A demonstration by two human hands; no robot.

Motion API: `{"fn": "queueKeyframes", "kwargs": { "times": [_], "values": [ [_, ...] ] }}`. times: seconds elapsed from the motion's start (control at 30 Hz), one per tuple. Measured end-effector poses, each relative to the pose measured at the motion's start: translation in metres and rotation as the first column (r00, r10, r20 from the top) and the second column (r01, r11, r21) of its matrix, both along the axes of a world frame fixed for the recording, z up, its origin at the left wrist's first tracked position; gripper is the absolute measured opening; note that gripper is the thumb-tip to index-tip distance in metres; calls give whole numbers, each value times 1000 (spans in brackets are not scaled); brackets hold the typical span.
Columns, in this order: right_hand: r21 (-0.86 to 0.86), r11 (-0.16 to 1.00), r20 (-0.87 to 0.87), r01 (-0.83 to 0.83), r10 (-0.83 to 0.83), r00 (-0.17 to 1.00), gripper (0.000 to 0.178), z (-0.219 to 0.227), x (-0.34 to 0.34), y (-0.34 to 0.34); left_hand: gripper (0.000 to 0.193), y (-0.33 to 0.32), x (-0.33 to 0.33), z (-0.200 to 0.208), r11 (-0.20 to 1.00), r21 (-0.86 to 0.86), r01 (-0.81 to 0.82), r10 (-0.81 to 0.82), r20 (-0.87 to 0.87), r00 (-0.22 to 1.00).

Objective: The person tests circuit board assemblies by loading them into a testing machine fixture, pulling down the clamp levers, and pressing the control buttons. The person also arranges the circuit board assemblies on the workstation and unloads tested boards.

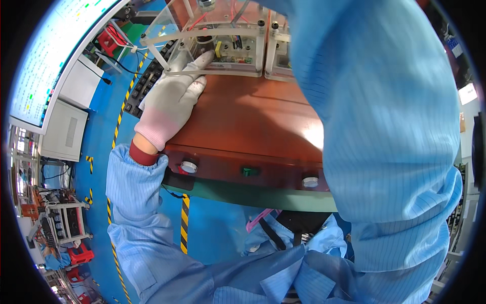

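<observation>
My left hand (174, 96), in a white and pink knit glove, lies at the front left corner of a clear acrylic test fixture (217, 72). Its fingers are stretched out, with the index finger reaching to the fixture's lower edge and the thumb apart from it. Nothing shows in its grasp. Inside the fixture, a circuit board (248, 57) with small parts and coloured wires is visible. My right arm, in a blue striped sleeve, rises across the right side. The right hand is beyond the top edge, out of sight.
The fixture stands on a reddish-brown box (243, 116); its front carries two white round buttons (189, 166) and a green switch (249, 172). A black keyboard (147, 83) lies left of my hand. A lit monitor (45, 55) fills the upper left. A green table edge (253, 196) runs in front.
</observation>
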State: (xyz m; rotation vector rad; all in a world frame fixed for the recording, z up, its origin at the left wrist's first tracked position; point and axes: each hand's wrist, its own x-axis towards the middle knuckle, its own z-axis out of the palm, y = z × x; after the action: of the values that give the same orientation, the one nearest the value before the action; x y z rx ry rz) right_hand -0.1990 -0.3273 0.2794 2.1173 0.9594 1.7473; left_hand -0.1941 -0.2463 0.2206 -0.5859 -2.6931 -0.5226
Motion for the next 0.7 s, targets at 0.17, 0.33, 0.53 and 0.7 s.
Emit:
{"fn": "queueKeyframes", "kwargs": {
  "times": [0.17,0.33,0.53,0.7],
  "values": [
    [-24,999,-19,-46,45,999,68,13,39,17,54,-27,30,-25,974,-145,-171,174,9,985],
    [285,541,78,791,-836,543,56,55,5,110,59,-1,34,-23,902,-326,-282,303,17,953],
    [280,-879,-863,386,-407,-300,24,45,50,253,33,-32,98,-42,951,-295,86,-124,-112,986],
    [396,-639,-598,660,-724,-344,16,-56,137,330,59,32,89,-54,946,-306,107,-137,-78,987]
  ]
}}
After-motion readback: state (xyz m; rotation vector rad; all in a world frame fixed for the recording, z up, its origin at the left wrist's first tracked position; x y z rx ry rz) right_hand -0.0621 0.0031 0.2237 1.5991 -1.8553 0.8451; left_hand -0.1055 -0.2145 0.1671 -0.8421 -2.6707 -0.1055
